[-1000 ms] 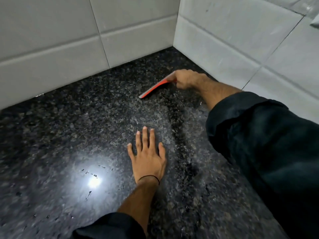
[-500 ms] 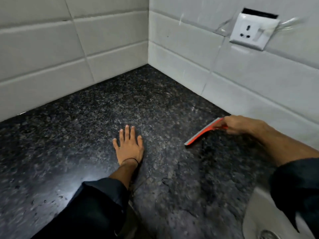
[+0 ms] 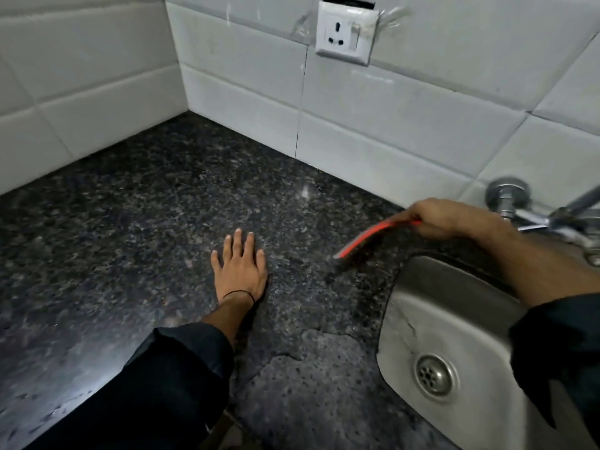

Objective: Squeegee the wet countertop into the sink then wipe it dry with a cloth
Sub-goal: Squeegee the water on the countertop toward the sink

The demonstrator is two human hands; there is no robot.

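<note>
Head view: a dark speckled granite countertop [image 3: 136, 222] fills the left and middle of the frame, meeting white wall tiles [image 3: 97, 76] that form a corner at upper centre. The left hand [image 3: 240, 267] lies flat on the stone in the middle of the frame, palm down, fingers stretched out and slightly spread, grasping nothing; a thin dark band [image 3: 238, 293] circles the wrist and a dark sleeve [image 3: 168, 378] runs down to the lower left. At centre right the right hand [image 3: 451, 219] is closed around the handle end of a red squeegee [image 3: 367, 237], fingers curled over it. The blade slants from the hand down and left, its lower tip at or just above the stone (contact cannot be told, the blade is blurred), just beside the upper left corner of the steel sink [image 3: 431, 306]. The sink takes up the lower right of the frame, its round drain [image 3: 433, 376] near the bottom; the right forearm crosses over the basin into a dark sleeve at the right edge. A sheet of water [image 3: 311, 368] with a curved edge lies on the stone at lower centre, touching the sink's left rim. A chrome tap [image 3: 519, 206] juts from the tiles at the right edge, behind the right hand. A white wall socket with a switch [image 3: 345, 34] sits on the tiles at top centre.
</note>
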